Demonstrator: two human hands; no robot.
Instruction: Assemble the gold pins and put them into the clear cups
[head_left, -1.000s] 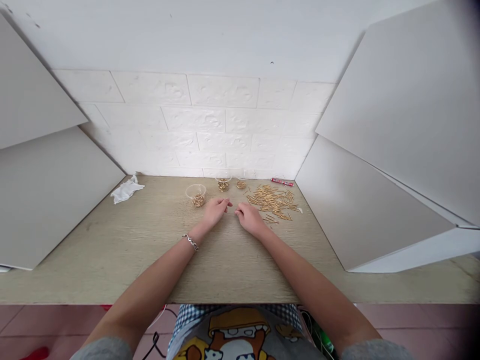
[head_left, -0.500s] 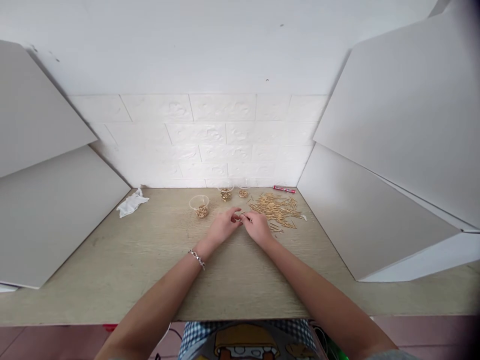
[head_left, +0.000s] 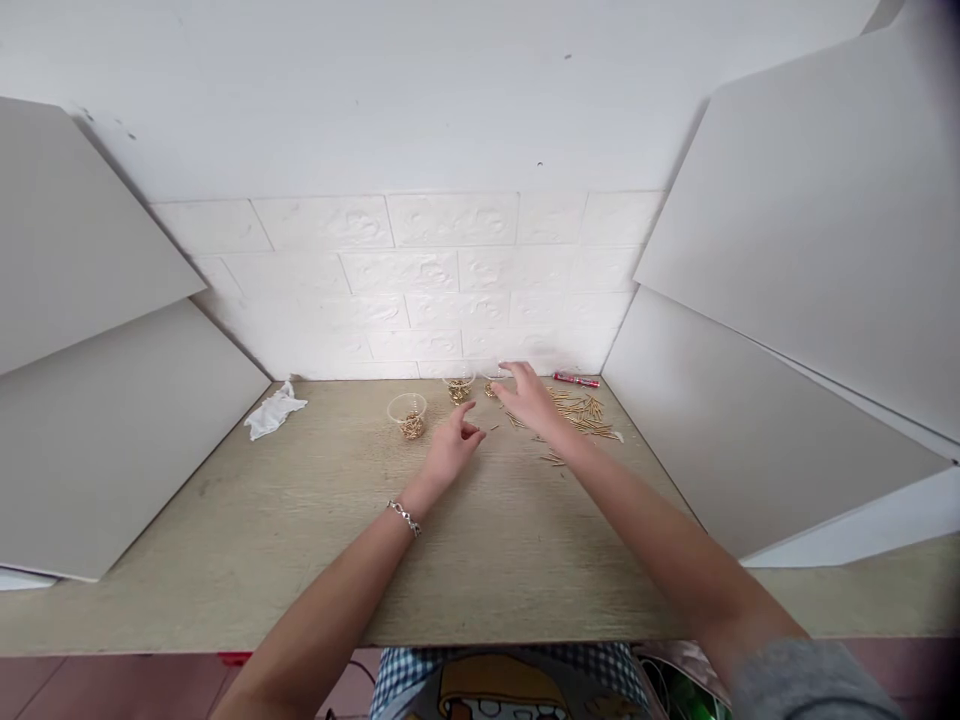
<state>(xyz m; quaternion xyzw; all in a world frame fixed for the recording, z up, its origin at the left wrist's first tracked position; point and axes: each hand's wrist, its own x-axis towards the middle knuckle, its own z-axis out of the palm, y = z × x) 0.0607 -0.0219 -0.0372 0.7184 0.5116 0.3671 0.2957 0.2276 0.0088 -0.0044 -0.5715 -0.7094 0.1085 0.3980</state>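
Note:
My left hand rests low over the table, its index finger and thumb apart and nothing visible between them. Close to its fingertips is a thin gold-coloured pin. Over at the back, my right hand reaches above a small clear cup with its thumb and fingers spread; the hand hides part of that cup. A second clear cup and a third clear cup stand to the left, each with small gold pieces inside. My right hand and forearm partly cover a spread of gold pins.
A red tube-like item lies by the back wall. White crumpled tissue is at the far left of the table. Grey-white panels stand at the left and right.
My hands were together in front of the cups. Now my right hand has moved up and away to the right-hand cup and its fingers have opened; my left hand stays nearly in place.

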